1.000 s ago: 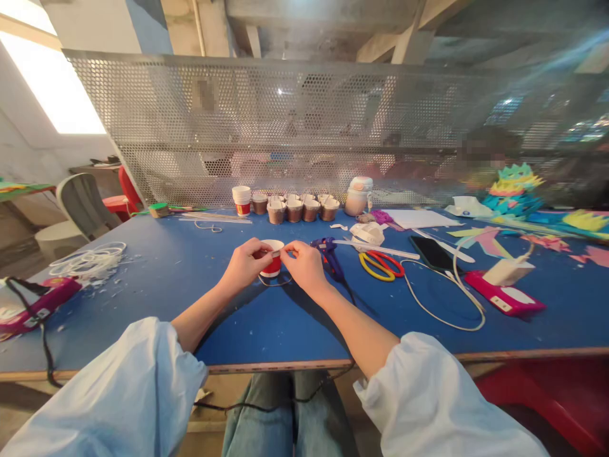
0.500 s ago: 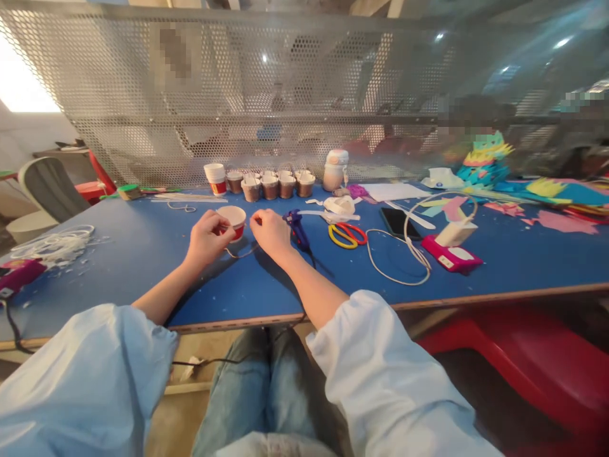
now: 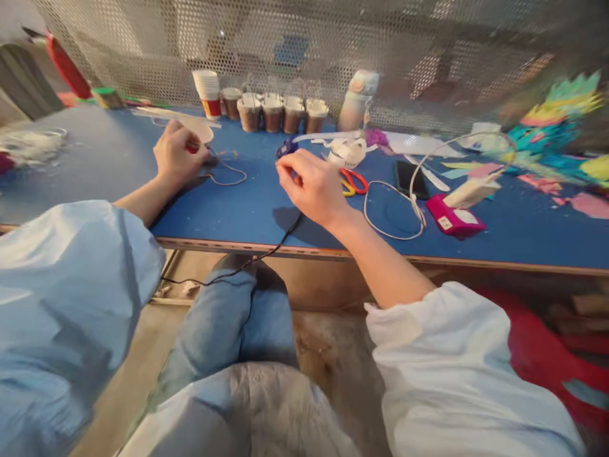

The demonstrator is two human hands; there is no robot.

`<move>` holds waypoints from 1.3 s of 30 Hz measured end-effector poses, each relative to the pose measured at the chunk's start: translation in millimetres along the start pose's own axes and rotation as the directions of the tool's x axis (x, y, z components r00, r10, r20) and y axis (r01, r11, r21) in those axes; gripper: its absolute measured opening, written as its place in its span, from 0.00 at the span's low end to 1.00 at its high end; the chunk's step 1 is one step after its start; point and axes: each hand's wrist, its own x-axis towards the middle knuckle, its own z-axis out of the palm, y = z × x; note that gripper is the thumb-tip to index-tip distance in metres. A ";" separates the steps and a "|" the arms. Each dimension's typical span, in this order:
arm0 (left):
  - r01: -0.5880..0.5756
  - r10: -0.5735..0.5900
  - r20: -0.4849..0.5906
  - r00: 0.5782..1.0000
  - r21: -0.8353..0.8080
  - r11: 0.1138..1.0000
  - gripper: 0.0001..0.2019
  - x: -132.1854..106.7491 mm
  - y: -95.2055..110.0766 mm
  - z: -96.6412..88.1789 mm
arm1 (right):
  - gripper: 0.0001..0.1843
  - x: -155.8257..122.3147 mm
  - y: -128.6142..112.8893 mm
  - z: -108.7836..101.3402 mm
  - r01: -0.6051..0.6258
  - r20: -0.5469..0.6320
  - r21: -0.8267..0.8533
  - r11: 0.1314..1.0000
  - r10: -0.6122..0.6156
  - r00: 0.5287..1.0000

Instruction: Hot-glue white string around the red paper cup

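Note:
My left hand is closed on a small red paper cup, tilted on its side on the blue table. A thin wire loop lies on the table just right of the cup. My right hand is further right, with its fingers curled over the blue glue gun; only the gun's tip shows beyond the fingers. The gun's black cord runs from under the hand, over the table edge and across my lap.
At the back stand a row of brown-filled cups, a stack of paper cups and a bottle, against a perforated metal screen. To the right lie scissors, a phone, a white cable, a pink device and coloured paper.
My hands have parted. The left moved left with the cup, the right went right onto the glue gun. The camera has tipped down toward my lap.

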 end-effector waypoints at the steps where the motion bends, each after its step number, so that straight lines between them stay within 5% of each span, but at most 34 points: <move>1: -0.005 0.004 0.000 1.000 0.002 1.000 0.06 0.3 -0.5 0.8 | 0.13 -7.3 12.0 -0.1 0.019 -0.014 -0.018 1.000 -0.019 1.000; 5: -0.020 0.019 -0.020 1.000 -0.006 1.000 0.06 -0.1 1.8 1.8 | 0.14 -25.1 52.2 4.0 0.010 -0.080 -0.041 0.999 -0.014 0.997; 10: -0.080 0.079 -0.016 0.997 -0.048 0.996 0.06 -5.6 14.8 2.0 | 0.16 -35.5 68.3 2.6 -0.115 -0.194 0.071 0.991 0.126 0.973; 17: -0.205 0.218 0.066 0.974 -0.169 0.964 0.05 -18.1 36.7 2.8 | 0.15 -41.0 66.0 -0.4 -0.257 -0.062 0.134 0.957 0.267 0.962; 23: -0.308 0.325 -0.005 0.946 -0.337 0.890 0.04 -24.4 44.9 1.6 | 0.13 -35.8 61.9 0.9 -0.524 0.010 0.244 0.816 0.538 0.843; 28: -0.106 0.171 0.091 0.981 -0.488 0.867 0.04 -24.8 55.4 4.0 | 0.24 -8.4 66.6 11.6 -0.643 0.145 0.268 0.718 0.629 0.763; 33: 0.051 0.186 0.322 0.928 -0.606 0.794 0.08 -21.3 69.5 8.1 | 0.18 21.4 70.8 24.5 -0.692 0.320 0.133 0.709 0.630 0.708; 39: 0.153 0.183 0.375 0.909 -0.706 0.691 0.09 -20.3 71.2 13.4 | 0.14 22.2 74.4 40.4 -0.692 0.321 0.321 0.647 0.613 0.722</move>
